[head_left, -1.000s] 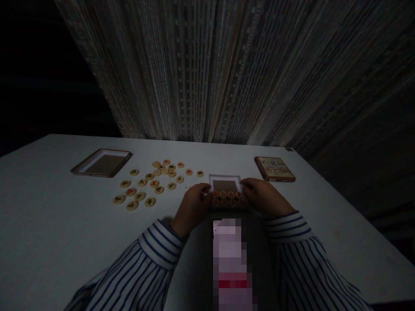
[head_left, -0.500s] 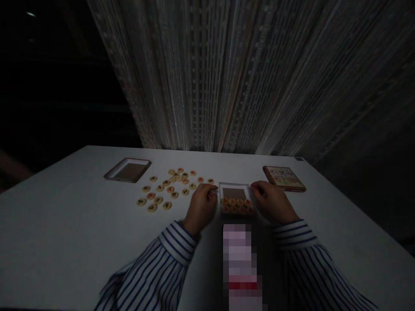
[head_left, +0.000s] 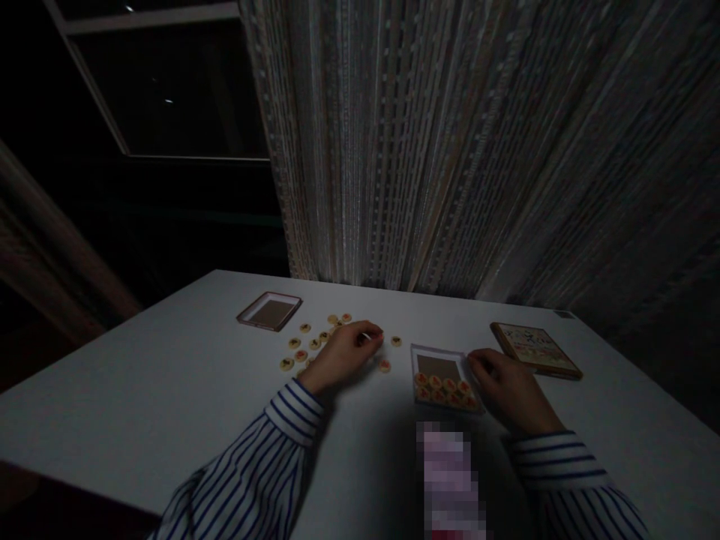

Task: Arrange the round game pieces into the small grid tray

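Note:
My right hand [head_left: 511, 390] pinches the upper right edge of a small shallow box [head_left: 439, 366]. Two rows of round Chinese chess pieces with red characters [head_left: 449, 385] fill the near part of this box, and its brown bottom shows behind them. My left hand [head_left: 343, 352] reaches over the loose chess pieces [head_left: 294, 343], thumb and forefinger tips closed together; what lies between them I cannot make out. Just right of the fingertips lies a black-marked piece [head_left: 397, 341], and below them a red-marked piece [head_left: 384, 366]. My left hand and wrist hide several others.
An open shallow tray [head_left: 268, 313] with a brown bottom lies at the back left of the white table [head_left: 225, 420]. A flat box with a printed picture [head_left: 535, 348] is at the right. A string curtain [head_left: 382, 165] hangs behind the table's far edge.
My left hand has left the box's left edge and moved left and away over the loose pieces. My right hand stays at the box. The view has turned to the left.

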`<state>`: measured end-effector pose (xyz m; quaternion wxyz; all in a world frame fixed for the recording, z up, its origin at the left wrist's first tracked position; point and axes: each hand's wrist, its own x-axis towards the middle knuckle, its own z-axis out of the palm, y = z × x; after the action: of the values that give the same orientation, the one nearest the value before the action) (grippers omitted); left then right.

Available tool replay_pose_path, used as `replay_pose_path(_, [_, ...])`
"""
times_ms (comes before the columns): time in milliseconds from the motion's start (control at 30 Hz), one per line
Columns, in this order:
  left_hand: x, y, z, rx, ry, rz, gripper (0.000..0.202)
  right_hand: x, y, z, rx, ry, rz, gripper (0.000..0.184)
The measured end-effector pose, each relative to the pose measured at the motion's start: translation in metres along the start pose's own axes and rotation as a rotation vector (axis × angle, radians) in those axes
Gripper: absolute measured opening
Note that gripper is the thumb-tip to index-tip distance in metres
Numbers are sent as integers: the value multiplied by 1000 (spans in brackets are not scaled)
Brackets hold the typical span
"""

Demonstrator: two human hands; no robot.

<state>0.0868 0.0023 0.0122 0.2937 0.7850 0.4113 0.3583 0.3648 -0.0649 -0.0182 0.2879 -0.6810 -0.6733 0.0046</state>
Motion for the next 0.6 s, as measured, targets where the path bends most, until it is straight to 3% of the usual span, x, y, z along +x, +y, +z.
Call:
replay_pose_path(200, [14,-28,-74,45,111,-113,27,7,-1,0,107,-8,7,26])
replay_pose_path(300, [23,-38,-100,76,157,-110,28,16,-12,-5,97,-12,-32,26])
replay_pose_path(400, [31,-49,-112,118,185,-112,28,30,-31,-12,10,-66,-118,26])
replay_pose_path(600, [42,-78,-111,263,150,-78,23,69,-76,-11,-92,-203,-246,26])
